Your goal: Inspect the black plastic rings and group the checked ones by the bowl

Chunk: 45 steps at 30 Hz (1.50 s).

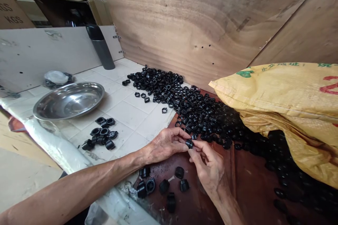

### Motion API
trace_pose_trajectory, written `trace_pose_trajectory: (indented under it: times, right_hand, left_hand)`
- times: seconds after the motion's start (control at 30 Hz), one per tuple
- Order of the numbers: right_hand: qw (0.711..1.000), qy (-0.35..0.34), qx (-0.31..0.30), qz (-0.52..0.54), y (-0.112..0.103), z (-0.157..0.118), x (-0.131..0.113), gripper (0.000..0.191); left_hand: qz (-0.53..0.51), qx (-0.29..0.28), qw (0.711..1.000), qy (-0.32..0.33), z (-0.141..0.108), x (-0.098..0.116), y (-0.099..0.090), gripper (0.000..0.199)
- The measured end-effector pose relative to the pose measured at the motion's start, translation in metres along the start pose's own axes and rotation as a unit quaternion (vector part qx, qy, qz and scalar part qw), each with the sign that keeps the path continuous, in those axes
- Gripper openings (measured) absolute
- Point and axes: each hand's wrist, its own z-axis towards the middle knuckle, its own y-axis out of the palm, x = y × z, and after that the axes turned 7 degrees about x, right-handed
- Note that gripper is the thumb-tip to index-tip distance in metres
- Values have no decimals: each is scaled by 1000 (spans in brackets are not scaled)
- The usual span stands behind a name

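Observation:
Between the fingertips of both hands is a small black plastic cap. My left hand pinches it from the left, while my right hand grips its right side with thumb and fingers. Just behind the hands lies a long heap of black plastic rings, running from the white tiles onto the dark red board. Several larger black caps are scattered on the red surface under my left wrist. Another cluster of black caps sits on the tiles left of my left hand.
A shallow steel bowl stands on the white tiles at the left. Behind it are a dark grey flask and a plastic-wrapped bundle. Wooden boards wall off the back. A yellow woven sack lies at the right over black parts.

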Motion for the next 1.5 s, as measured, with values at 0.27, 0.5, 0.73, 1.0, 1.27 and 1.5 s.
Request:
trace_pose_trajectory:
  times: [0.27,0.5,0.73,1.0,1.27,1.5]
  right_hand:
    - [998,37,-13,-49,-4,1,-11,37]
    - [1000,4,-2,-24,0,-1,-3,26]
    - [1000,-1,-6,-10,3,1,-3,25]
    - [999,24,-14,23,4,-1,-8,25]
    - [961,238,-43,135,18,-6,3,35]
    - [897,350,-98,253,17,-8,-8,37]
  left_hand:
    - [47,0,999,-9,-4,1,-1,35]
    - [65,19,997,-24,-5,6,-1,36]
    - [9,8,998,-61,-6,2,-3,42]
    - [23,1,998,-51,-5,1,-7,38]
    - [185,-18,982,30,-8,1,-7,19]
    - [406,-77,895,170,-11,10,-12,19]
